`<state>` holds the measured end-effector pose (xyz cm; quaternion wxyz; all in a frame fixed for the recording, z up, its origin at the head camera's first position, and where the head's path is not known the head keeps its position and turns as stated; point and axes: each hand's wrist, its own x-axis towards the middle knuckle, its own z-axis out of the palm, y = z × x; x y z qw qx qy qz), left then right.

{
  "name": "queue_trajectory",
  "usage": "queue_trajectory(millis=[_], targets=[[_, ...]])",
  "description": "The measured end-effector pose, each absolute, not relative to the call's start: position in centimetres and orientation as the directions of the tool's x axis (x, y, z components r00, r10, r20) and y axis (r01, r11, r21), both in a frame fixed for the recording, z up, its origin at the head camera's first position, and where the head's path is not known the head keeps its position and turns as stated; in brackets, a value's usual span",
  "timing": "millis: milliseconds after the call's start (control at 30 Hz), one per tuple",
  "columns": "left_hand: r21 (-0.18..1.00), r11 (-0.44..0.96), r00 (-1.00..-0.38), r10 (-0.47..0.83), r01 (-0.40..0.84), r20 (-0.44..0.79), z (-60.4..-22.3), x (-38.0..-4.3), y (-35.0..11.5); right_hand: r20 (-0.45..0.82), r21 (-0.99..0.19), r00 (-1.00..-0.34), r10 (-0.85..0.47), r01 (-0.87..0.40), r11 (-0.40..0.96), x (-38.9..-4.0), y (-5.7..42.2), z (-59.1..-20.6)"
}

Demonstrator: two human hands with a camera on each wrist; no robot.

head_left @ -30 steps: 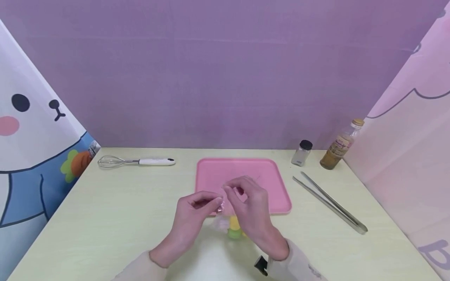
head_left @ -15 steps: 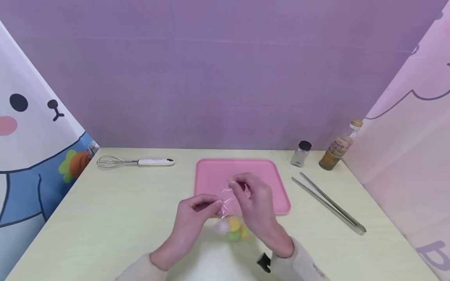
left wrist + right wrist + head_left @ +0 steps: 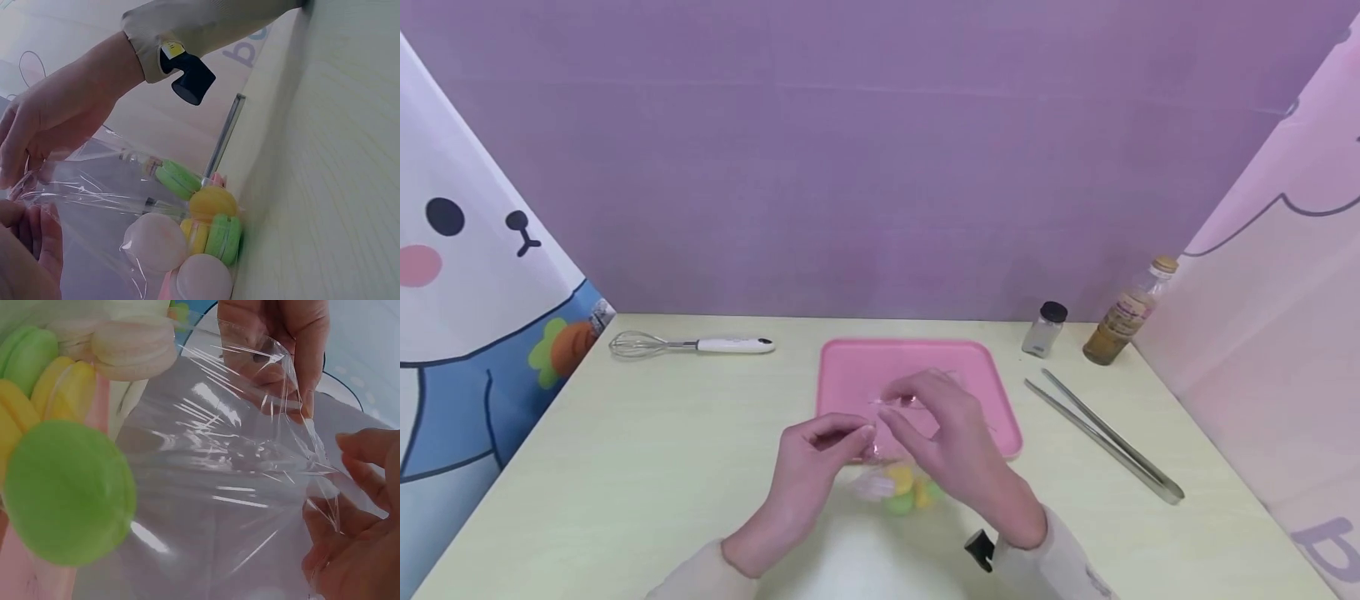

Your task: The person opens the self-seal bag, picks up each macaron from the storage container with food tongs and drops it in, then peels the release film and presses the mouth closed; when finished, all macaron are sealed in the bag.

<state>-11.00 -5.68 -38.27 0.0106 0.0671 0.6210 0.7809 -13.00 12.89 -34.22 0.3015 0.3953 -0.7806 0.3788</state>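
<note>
A clear plastic bag point(image 3: 212, 456) of macarons hangs in front of the body, overlapping the pink tray's near edge in the head view. Inside are green macarons point(image 3: 226, 239), yellow macarons point(image 3: 64, 389) and pale pink macarons point(image 3: 155, 242), gathered at the bottom. My left hand point(image 3: 811, 467) pinches the bag's upper edge between thumb and fingers. At the other side of the mouth is my right hand point(image 3: 951, 437), its thumb and forefinger spread apart right at the film. Some of its fingers show through the creased plastic in the right wrist view.
The pink tray point(image 3: 857, 362) lies just behind the hands. To its left is a whisk point(image 3: 692, 345); on the right lie metal tongs point(image 3: 1108, 437). A black-capped jar point(image 3: 1045, 329) and a bottle of brown liquid point(image 3: 1126, 315) stand at the back right.
The right hand has shifted slightly right, and its thumb and forefinger have parted. More of the macarons shows beneath the hands. The left hand keeps its pinch in nearly the same place.
</note>
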Motion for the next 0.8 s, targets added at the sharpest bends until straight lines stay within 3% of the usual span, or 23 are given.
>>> queue_trajectory(millis=[800], targets=[[0.972, -0.223, -0.99, 0.105, 0.072, 0.097, -38.68, -10.96, -5.5, 0.713, -0.387, -0.591, -0.378, -0.78, 0.492, -12.62, 12.33, -34.7]])
